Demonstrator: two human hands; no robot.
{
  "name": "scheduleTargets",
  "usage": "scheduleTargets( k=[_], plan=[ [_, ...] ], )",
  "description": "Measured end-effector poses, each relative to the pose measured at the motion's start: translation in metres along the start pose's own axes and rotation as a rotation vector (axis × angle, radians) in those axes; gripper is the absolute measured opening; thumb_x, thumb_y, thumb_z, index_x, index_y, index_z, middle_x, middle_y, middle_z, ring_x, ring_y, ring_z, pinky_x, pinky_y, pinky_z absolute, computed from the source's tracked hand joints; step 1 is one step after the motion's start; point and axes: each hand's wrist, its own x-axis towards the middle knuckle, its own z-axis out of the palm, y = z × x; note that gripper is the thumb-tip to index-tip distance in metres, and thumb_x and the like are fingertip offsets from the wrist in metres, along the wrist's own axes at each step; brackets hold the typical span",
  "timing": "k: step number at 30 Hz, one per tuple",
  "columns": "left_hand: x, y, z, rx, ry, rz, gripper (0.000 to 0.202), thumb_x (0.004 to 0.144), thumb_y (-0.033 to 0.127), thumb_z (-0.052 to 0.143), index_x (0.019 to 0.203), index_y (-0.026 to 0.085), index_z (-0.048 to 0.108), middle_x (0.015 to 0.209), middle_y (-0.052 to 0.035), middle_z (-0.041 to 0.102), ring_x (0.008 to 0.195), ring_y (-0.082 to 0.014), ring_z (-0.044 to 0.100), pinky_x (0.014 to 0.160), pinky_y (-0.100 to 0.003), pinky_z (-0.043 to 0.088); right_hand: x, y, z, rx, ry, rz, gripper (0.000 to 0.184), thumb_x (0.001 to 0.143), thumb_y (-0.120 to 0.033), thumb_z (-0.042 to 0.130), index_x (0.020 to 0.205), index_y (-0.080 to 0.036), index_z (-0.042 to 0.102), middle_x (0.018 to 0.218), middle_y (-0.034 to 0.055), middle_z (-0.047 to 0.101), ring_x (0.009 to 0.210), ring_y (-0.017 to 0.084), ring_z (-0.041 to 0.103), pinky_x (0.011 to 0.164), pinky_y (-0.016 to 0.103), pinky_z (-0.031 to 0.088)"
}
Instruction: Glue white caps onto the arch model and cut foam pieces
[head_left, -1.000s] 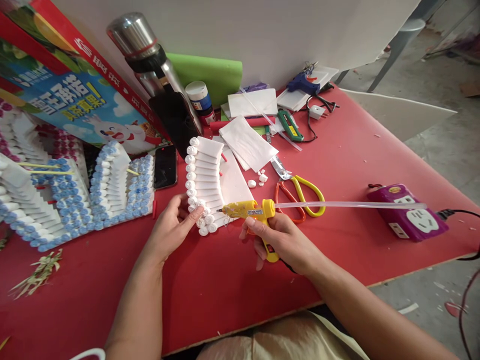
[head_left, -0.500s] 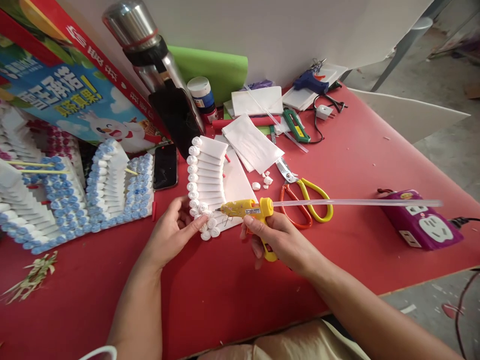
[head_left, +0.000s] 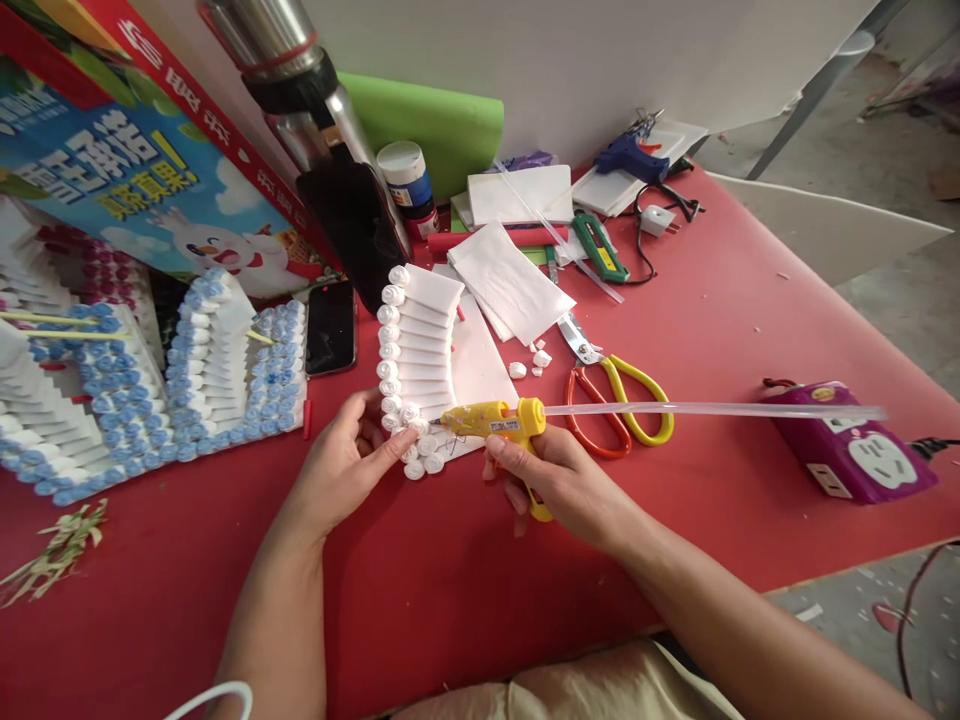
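Observation:
A curved white craft piece, made of stepped strips edged with small rolled rosettes, lies on a white sheet. My left hand grips its lower left end, thumb pressed on the rosettes and the other fingers partly hidden behind. In my right hand is a yellow hot glue gun, held by its handle. Its nozzle points left and meets the rosettes beside my left thumb; whether glue is coming out cannot be made out. A long clear glue stick juts from the gun's rear, passing above the scissors.
Scissors with red and yellow handles lie right of the sheet. Further right sits a purple power strip. Blue-and-white craft pieces, a phone and a steel flask stand left. Behind are a green cutter and a blue glue gun.
The camera view has shifted slightly, so the table things sit a little differently in the picture. Both hands, the glue gun and the white piece keep nearly the same pose.

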Motion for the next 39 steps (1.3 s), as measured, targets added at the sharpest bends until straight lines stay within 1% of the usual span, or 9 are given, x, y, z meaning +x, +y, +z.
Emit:
scheduleTargets(
  k=[12, 18, 26, 30, 33, 37, 39],
  plan=[
    [0.0001, -0.0004, 0.0001, 0.017, 0.003, 0.010, 0.061, 0.077, 0.053, 0.073, 0.128, 0.026, 0.055, 0.108, -0.0059, 0.070, 0.087, -0.0231, 0.067, 0.072, -0.033, 0.053, -0.0004, 0.0050, 0.0038, -0.029, 0.020, -0.030, 0.049, 0.093, -0.063, 0.050, 0.081, -0.016, 0.055, 0.050, -0.0048, 0.050, 0.044, 0.012, 0.058, 0.050, 0.023, 0.042],
    [-0.0001, 0.0011, 0.0003, 0.017, -0.003, 0.003, 0.059, 0.077, 0.054, 0.073, 0.126, 0.026, 0.056, 0.105, -0.0050, 0.070, 0.087, -0.0227, 0.067, 0.073, -0.032, 0.052, 0.0010, 0.0071, 0.0040, -0.017, 0.030, -0.020, 0.050, 0.091, -0.065, 0.051, 0.076, -0.017, 0.052, 0.051, -0.0058, 0.045, 0.042, 0.010, 0.052, 0.046, 0.025, 0.045],
    [-0.0008, 0.0054, 0.0007, 0.011, -0.006, 0.004, 0.058, 0.078, 0.053, 0.072, 0.125, 0.024, 0.056, 0.104, -0.0060, 0.070, 0.087, -0.0227, 0.066, 0.074, -0.033, 0.053, 0.0009, 0.0076, 0.0047, 0.002, 0.025, -0.045, 0.049, 0.093, -0.061, 0.051, 0.067, -0.020, 0.042, 0.050, -0.0063, 0.040, 0.042, 0.008, 0.046, 0.045, 0.024, 0.047],
    [-0.0003, 0.0037, 0.0006, 0.006, -0.004, 0.007, 0.058, 0.078, 0.053, 0.072, 0.125, 0.024, 0.056, 0.106, -0.0067, 0.070, 0.089, -0.0236, 0.067, 0.074, -0.033, 0.053, 0.0014, 0.0087, 0.0056, 0.035, 0.025, -0.042, 0.049, 0.092, -0.061, 0.052, 0.067, -0.020, 0.042, 0.050, -0.0073, 0.037, 0.041, 0.008, 0.042, 0.048, 0.026, 0.052],
    [-0.0002, 0.0031, 0.0003, 0.011, -0.008, 0.000, 0.058, 0.078, 0.053, 0.072, 0.125, 0.024, 0.056, 0.104, -0.0060, 0.070, 0.088, -0.0229, 0.067, 0.074, -0.032, 0.052, 0.0018, 0.0078, 0.0056, 0.037, 0.021, -0.045, 0.049, 0.092, -0.061, 0.052, 0.068, -0.020, 0.043, 0.050, -0.0071, 0.038, 0.042, 0.008, 0.043, 0.048, 0.027, 0.054],
    [-0.0004, 0.0038, 0.0001, 0.011, -0.005, 0.005, 0.059, 0.077, 0.055, 0.072, 0.124, 0.024, 0.057, 0.103, -0.0056, 0.070, 0.086, -0.0224, 0.066, 0.072, -0.031, 0.052, 0.0010, 0.0033, 0.0051, 0.045, 0.020, -0.037, 0.049, 0.092, -0.060, 0.054, 0.066, -0.019, 0.044, 0.049, -0.0068, 0.039, 0.041, 0.008, 0.043, 0.048, 0.027, 0.054],
    [-0.0004, 0.0040, -0.0001, 0.014, -0.006, 0.010, 0.058, 0.077, 0.055, 0.072, 0.124, 0.024, 0.057, 0.103, -0.0051, 0.070, 0.085, -0.0220, 0.066, 0.072, -0.031, 0.051, 0.0001, 0.0009, 0.0043, 0.068, 0.006, -0.036, 0.048, 0.092, -0.060, 0.053, 0.067, -0.018, 0.047, 0.048, -0.0063, 0.041, 0.041, 0.009, 0.047, 0.047, 0.027, 0.052]
  ],
)
